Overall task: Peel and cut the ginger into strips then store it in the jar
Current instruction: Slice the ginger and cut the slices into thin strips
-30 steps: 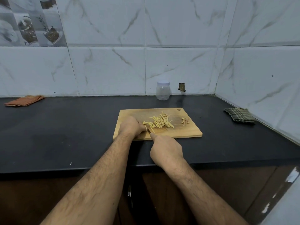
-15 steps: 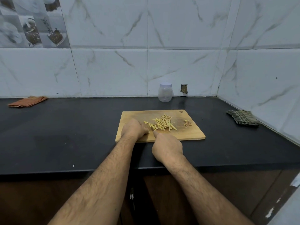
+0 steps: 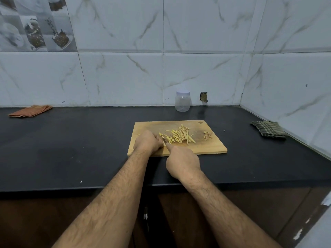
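Most of the cutting looks done, judging by the loose heap of ginger strips point(image 3: 179, 136) on the cutting board point(image 3: 206, 147); a small clump of peelings point(image 3: 207, 135) lies apart near the board's right edge; the last bit of uncut ginger, if any, is hidden under the left hand point(image 3: 147, 142), whose fingers are curled down on the board; whether they pinch anything I cannot tell; the right hand point(image 3: 181, 162) is wrapped round the handle of a knife point(image 3: 164, 140), only a sliver of blade showing between the hands; what is left is finishing the slicing and filling the jar point(image 3: 182, 101), which stands capped against the wall, well behind the board; counted: one board, one jar, one knife, two cloths, an orange cloth point(image 3: 30, 110) far left and a checked cloth point(image 3: 268, 129) right.
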The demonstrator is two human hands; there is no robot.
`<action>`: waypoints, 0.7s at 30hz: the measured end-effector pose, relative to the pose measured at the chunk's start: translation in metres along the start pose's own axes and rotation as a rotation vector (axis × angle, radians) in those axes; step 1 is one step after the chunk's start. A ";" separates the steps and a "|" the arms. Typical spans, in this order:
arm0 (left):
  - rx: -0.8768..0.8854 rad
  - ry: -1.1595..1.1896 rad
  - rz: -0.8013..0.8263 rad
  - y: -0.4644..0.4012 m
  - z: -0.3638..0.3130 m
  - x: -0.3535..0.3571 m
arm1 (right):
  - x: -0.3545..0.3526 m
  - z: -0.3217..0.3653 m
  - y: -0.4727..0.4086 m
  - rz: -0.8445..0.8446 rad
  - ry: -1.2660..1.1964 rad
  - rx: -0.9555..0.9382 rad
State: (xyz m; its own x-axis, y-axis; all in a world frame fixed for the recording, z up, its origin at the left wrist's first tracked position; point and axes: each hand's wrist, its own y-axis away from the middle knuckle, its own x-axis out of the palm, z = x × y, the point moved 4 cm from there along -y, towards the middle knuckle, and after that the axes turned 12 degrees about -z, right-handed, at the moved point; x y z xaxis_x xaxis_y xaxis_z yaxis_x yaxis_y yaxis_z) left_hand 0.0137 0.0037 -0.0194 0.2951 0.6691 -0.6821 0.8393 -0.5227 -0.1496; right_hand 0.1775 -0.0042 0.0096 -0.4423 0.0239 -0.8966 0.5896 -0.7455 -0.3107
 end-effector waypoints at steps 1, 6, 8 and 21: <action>-0.001 -0.001 -0.003 -0.001 0.000 0.000 | 0.000 0.000 0.000 -0.005 -0.002 -0.001; 0.011 -0.010 -0.005 0.000 0.001 0.000 | 0.001 -0.001 0.001 -0.022 -0.009 -0.009; 0.014 -0.014 -0.005 0.000 0.001 -0.001 | 0.001 -0.001 0.001 -0.030 -0.013 -0.014; 0.029 -0.007 0.015 0.001 -0.002 -0.002 | 0.008 0.005 -0.010 -0.008 0.082 -0.015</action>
State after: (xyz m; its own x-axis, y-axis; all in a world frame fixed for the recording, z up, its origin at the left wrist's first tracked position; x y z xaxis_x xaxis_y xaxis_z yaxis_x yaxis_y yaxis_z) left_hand 0.0149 0.0027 -0.0171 0.3045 0.6570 -0.6896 0.8209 -0.5483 -0.1599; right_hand 0.1646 -0.0004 0.0076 -0.3906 0.0850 -0.9166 0.5968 -0.7347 -0.3225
